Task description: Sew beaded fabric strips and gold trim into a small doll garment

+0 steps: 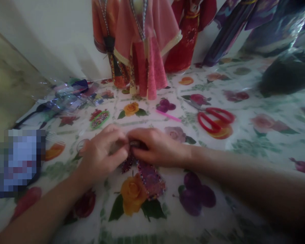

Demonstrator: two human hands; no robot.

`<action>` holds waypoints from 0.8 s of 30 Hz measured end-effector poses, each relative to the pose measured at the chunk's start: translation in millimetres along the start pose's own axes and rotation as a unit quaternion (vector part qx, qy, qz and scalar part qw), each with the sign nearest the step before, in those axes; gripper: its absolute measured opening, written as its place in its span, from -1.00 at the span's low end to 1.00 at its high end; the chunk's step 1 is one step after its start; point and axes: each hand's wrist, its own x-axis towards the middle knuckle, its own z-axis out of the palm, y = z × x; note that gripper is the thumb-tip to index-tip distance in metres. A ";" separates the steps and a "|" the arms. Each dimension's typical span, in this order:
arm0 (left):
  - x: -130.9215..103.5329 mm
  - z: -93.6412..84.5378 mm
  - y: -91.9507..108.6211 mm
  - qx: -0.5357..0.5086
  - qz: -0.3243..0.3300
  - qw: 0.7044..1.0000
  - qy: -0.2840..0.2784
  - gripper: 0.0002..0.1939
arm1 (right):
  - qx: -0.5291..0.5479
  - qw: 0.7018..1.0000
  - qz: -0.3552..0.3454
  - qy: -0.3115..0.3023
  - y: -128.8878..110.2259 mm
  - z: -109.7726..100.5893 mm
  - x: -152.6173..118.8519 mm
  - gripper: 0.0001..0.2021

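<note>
Both hands meet over the middle of the table, around a small piece of dark pink fabric edged with beads (152, 179). My right hand (155, 144) has its fingers closed on the upper end of this fabric. Close against it, my left hand (105, 150) is pinched, thumb and fingertips together at the fabric's top; whatever is between them is too small to make out. The beaded strips hang down below the fingers onto the tablecloth. Beyond my left hand lies a green oval dish of mixed beads (100, 119).
Red-handled scissors (213, 120) and a pink stick (168, 115) lie on the fruit-patterned tablecloth (208, 223). Dressed figures in a pink robe (152, 64) and a red robe (184, 44) stand at the back. Clear plastic packets (71, 95) are heaped back left, a dark plastic-wrapped bundle (289, 71) back right.
</note>
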 end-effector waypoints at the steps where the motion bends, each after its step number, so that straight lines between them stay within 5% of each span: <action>1: 0.0 -0.2 -0.9 -0.004 0.002 1.000 0.000 -0.90 | 0.000 1.000 0.002 0.001 -0.3 -0.1 0.0 -0.91; 24: -3.7 6.7 6.5 0.042 0.053 0.997 0.045 -0.89 | -0.035 0.999 -0.007 -0.004 3.3 2.8 0.7 -0.94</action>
